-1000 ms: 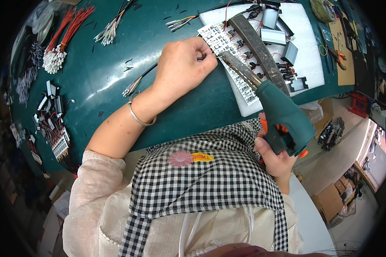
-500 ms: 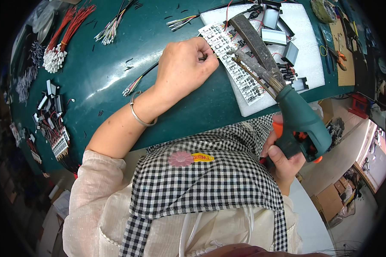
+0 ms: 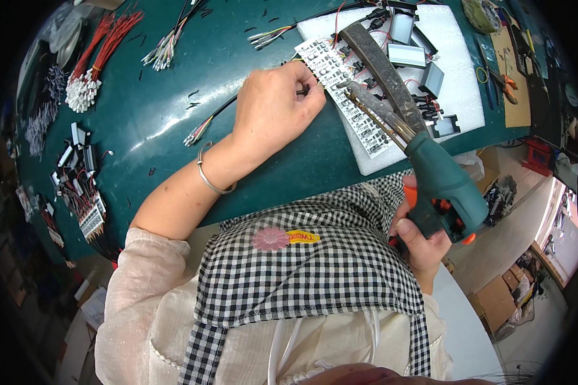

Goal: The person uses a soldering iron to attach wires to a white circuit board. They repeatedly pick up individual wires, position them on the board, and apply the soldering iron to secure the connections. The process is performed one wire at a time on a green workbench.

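My left hand [image 3: 271, 112] is closed in a pinch at the left edge of a white circuit board panel [image 3: 331, 69]. Between its fingers is a black cable [image 3: 221, 108], whose bare coloured wire ends fan out on the lower left; the pinched end is mostly hidden. In my right hand [image 3: 424, 244] is a green soldering gun [image 3: 444, 174] with an orange trigger, wrapped by the fingers. Its tip hangs over the panel, to the right of my left fingertips; whether it touches cannot be told. A dark metal bar [image 3: 380, 69] lies slantwise across the panel's right side.
White foam [image 3: 461, 70] lies under the panel, bearing several silver housings [image 3: 406, 56] and black connectors. Red wires with white plugs [image 3: 83, 90] and grey-black cable bundles [image 3: 160, 59] lie left on the green table [image 3: 148, 122]. Orange-handled pliers [image 3: 510, 91] are at the right.
The soldering gun and my right hand have shifted slightly left, its tip moving a little down and left over the panel. My left hand stays almost in place, still pinching the cable.
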### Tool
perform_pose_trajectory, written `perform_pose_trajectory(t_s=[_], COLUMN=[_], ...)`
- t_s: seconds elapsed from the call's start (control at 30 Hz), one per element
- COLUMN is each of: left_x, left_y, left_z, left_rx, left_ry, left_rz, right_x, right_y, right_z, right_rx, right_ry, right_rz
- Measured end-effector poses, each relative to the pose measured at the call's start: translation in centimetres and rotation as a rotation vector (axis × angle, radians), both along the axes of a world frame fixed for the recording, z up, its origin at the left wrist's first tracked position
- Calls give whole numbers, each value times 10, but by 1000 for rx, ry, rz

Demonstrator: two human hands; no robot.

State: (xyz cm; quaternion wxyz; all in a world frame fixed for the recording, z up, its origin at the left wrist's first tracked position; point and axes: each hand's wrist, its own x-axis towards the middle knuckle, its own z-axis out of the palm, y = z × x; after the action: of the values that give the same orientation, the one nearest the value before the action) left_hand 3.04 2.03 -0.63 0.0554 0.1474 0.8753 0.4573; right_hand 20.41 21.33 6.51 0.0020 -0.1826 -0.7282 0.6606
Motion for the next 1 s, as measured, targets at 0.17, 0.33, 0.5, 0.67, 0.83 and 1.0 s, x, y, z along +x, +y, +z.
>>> perform_pose_trajectory(t_s=[0.17, 0.33, 0.5, 0.67, 0.83, 1.0], left_x=[2, 4, 3, 1, 0, 0], left_y=[0, 0, -1, -1, -2, -2], left_z=[-2, -4, -4, -4, -6, -5], left_rx=[13, 1, -49, -69, -35, -50], left_ry=[6, 18, 48, 36, 15, 9], left_rz=[-4, -1, -9, -14, -17, -22], right_x=[0, -3, -4, -8, 1, -8], right_y=[-2, -2, -2, -7, 3, -11], right_z=[-3, -1, -5, -2, -14, -3], right_rx=[15, -24, 2, 108, 257, 179], right_ry=[6, -53, -56, -52, 62, -60], right_rz=[24, 34, 33, 39, 238, 62])
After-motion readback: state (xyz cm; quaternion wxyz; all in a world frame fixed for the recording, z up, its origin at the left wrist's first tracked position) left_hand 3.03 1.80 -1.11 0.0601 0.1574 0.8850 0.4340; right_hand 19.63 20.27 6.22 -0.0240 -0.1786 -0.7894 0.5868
